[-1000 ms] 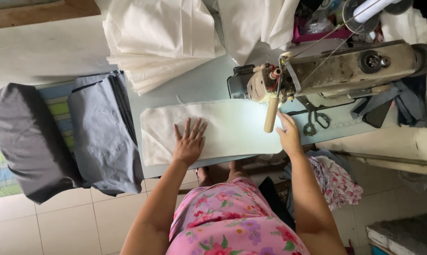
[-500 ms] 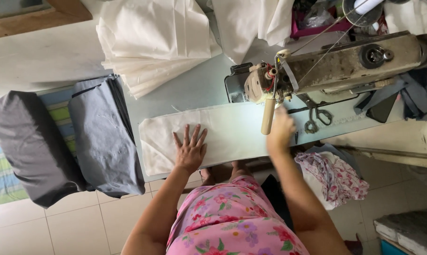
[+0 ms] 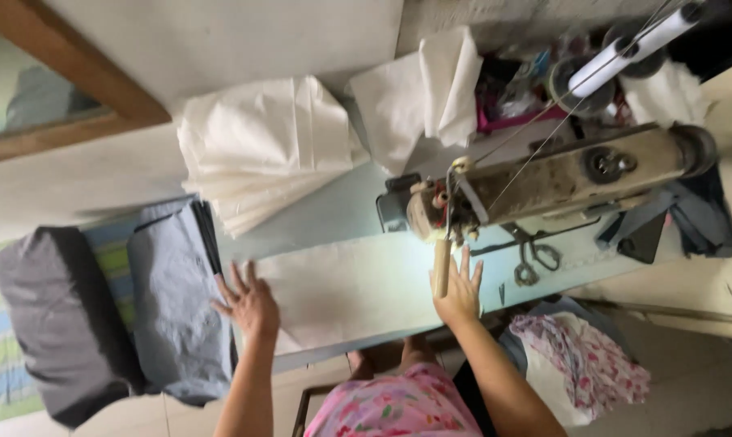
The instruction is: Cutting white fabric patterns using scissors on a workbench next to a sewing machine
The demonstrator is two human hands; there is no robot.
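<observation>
Pale sewing table [image 3: 342,214] under cream cloth [image 3: 350,291], left hand [image 3: 248,303] and right hand [image 3: 461,291] spread flat.

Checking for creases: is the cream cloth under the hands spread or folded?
Spread: the cream cloth lies flat on the sewing table, both hands pressing it.

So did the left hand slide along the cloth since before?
Yes. The left hand slid left along the cream cloth, away from the sewing machine; it now lies at the cloth's left end, beside the grey fabric.
</observation>
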